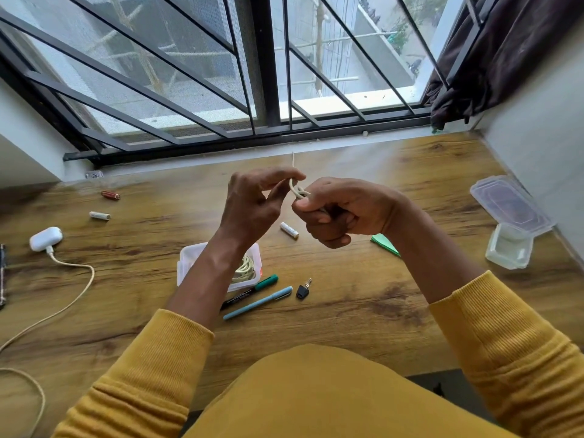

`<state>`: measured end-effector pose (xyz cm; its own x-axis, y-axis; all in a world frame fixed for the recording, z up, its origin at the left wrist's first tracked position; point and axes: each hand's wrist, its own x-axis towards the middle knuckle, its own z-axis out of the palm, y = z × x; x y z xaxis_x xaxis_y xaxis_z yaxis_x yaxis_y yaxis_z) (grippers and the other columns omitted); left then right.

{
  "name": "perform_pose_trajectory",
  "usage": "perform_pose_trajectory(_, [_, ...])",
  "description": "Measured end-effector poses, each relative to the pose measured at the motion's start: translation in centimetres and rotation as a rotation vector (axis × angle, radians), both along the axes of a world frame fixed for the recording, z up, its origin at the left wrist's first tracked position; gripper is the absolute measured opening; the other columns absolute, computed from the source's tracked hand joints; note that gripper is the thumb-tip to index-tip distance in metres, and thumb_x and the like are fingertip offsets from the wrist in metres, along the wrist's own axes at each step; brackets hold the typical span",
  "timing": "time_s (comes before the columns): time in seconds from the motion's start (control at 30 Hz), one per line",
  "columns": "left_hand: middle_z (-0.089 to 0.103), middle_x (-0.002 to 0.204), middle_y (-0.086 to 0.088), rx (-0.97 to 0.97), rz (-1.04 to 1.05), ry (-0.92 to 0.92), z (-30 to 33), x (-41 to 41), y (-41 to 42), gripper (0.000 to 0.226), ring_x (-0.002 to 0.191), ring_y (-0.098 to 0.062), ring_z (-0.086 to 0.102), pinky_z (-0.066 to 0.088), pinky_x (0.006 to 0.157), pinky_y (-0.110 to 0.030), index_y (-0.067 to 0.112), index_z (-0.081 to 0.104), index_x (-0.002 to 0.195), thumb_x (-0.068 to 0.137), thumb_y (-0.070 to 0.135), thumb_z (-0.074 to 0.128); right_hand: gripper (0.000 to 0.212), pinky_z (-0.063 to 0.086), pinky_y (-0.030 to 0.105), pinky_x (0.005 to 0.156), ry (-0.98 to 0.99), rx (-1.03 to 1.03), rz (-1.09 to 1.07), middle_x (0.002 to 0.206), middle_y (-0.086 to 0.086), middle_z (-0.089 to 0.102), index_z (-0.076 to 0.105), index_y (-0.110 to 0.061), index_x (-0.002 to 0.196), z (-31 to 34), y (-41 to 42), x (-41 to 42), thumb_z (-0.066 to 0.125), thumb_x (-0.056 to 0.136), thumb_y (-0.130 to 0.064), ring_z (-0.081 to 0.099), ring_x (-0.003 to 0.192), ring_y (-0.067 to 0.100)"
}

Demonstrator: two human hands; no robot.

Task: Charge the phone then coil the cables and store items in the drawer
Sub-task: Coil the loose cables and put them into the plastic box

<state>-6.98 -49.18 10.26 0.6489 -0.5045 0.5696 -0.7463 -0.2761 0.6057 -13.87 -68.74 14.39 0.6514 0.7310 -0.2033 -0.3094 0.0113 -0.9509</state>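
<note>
Both hands are raised over the middle of the wooden desk [347, 295]. My right hand [344, 210] is closed around a small coil of cream cable [297, 191]. My left hand [256, 200] pinches a loop of the same cable between thumb and forefinger. A thin strand of it runs up towards the window. Under my left forearm a small clear box [189, 263] holds another coiled cream cable [245, 268]. At the left a white charger case [45, 238] has a cream cable [72, 298] plugged into it, trailing off the left edge.
Three loose batteries [110, 195] [99, 215] [289, 230] lie on the desk. Two pens [257, 302] and a black key [303, 289] sit near the box. A green paper piece [385, 243] lies right of centre. An open clear plastic container [512, 222] stands at the far right.
</note>
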Motion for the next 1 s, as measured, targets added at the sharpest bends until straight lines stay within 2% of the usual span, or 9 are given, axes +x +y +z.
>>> perform_pose_trajectory(0.1, [0.081, 0.105, 0.0, -0.038, -0.007, 0.007, 0.1, -0.1, 0.1, 0.019, 0.097, -0.009, 0.077, 0.063, 0.084, -0.033, 0.008, 0.082, 0.11, 0.097, 0.001, 0.07, 0.033, 0.028, 0.039, 0.052, -0.028, 0.017, 0.028, 0.048, 0.005, 0.02, 0.043, -0.012, 0.074, 0.3, 0.1, 0.1, 0.035, 0.105, -0.017, 0.019, 0.042, 0.02])
perform_pose_trajectory(0.23, [0.079, 0.091, 0.0, -0.109, -0.004, 0.05, 0.1, -0.3, 0.1, 0.025, 0.082, -0.011, 0.075, 0.06, 0.074, -0.034, 0.012, 0.081, 0.103, 0.091, -0.006, 0.068, 0.033, 0.046, 0.042, 0.072, -0.029, 0.089, 0.01, 0.048, 0.001, 0.025, 0.043, -0.013, 0.075, 0.6, 0.3, 0.1, 0.029, 0.105, -0.015, 0.027, 0.042, 0.015])
perform_pose_trajectory(0.33, [0.074, 0.079, -0.015, -0.234, -0.09, 0.23, 0.2, -0.7, 0.0, 0.024, 0.06, -0.022, 0.064, 0.051, 0.056, -0.036, 0.015, 0.077, 0.101, 0.095, -0.004, 0.063, 0.036, 0.049, 0.039, 0.085, -0.05, 0.137, -0.003, 0.051, -0.002, 0.038, 0.045, -0.013, 0.074, 0.6, 0.3, 0.2, 0.026, 0.104, -0.016, 0.036, 0.046, 0.013])
perform_pose_trajectory(0.43, [0.058, 0.06, -0.016, -0.336, -0.156, 0.408, 0.7, -0.8, 0.2, 0.023, 0.046, -0.018, 0.047, 0.039, 0.047, -0.028, 0.013, 0.075, 0.105, 0.1, -0.002, 0.058, 0.032, 0.046, 0.04, 0.088, -0.083, 0.238, -0.068, 0.058, 0.0, 0.048, 0.052, -0.012, 0.078, 0.5, 0.3, 0.3, 0.036, 0.103, -0.022, 0.044, 0.054, 0.017])
perform_pose_trajectory(0.53, [0.059, 0.059, -0.002, -0.236, -0.122, 0.402, 0.4, -0.8, 0.3, 0.022, 0.051, -0.017, 0.051, 0.041, 0.054, -0.029, 0.019, 0.075, 0.094, 0.105, 0.01, 0.058, 0.03, 0.036, 0.045, 0.081, -0.13, 0.308, -0.203, 0.065, 0.005, 0.053, 0.054, -0.009, 0.083, 0.8, 0.6, 0.7, 0.038, 0.103, -0.026, 0.048, 0.062, 0.022])
perform_pose_trajectory(0.63, [0.063, 0.06, -0.002, -0.15, -0.065, 0.391, -0.3, -0.8, 0.1, 0.027, 0.056, -0.021, 0.061, 0.05, 0.061, -0.036, 0.027, 0.073, 0.09, 0.11, 0.024, 0.055, 0.035, 0.038, 0.043, 0.077, -0.173, 0.329, -0.339, 0.072, 0.008, 0.058, 0.059, -0.008, 0.089, 1.0, 0.8, 0.9, 0.032, 0.106, -0.022, 0.049, 0.073, 0.028])
perform_pose_trajectory(0.77, [0.055, 0.055, 0.003, -0.108, -0.042, 0.491, -1.6, -1.3, 0.1, 0.022, 0.051, -0.026, 0.065, 0.058, 0.058, -0.048, 0.017, 0.071, 0.107, 0.111, 0.028, 0.052, 0.038, 0.04, 0.045, 0.089, -0.23, 0.252, -0.55, 0.083, 0.004, 0.066, 0.062, -0.011, 0.096, 1.1, 0.9, 1.1, 0.029, 0.11, -0.024, 0.059, 0.09, 0.031])
perform_pose_trajectory(0.87, [0.049, 0.054, 0.005, -0.048, -0.069, 0.538, -2.0, -2.6, -0.3, 0.03, 0.043, -0.02, 0.057, 0.052, 0.049, -0.038, 0.016, 0.072, 0.111, 0.111, 0.035, 0.048, 0.042, 0.042, 0.039, 0.098, -0.256, 0.216, -0.666, 0.101, 0.002, 0.073, 0.065, -0.015, 0.105, 1.3, 1.0, 1.2, 0.025, 0.113, -0.026, 0.067, 0.112, 0.028])
perform_pose_trajectory(1.0, [0.047, 0.058, 0.002, 0.096, -0.125, 0.543, -1.8, -3.9, -1.3, 0.03, 0.045, -0.017, 0.048, 0.045, 0.048, -0.032, 0.022, 0.074, 0.11, 0.113, 0.033, 0.045, 0.044, 0.028, 0.052, 0.113, -0.256, 0.315, -0.698, 0.133, 0.004, 0.07, 0.06, -0.014, 0.132, 1.6, 1.6, 1.8, 0.021, 0.115, -0.029, 0.059, 0.138, 0.026])
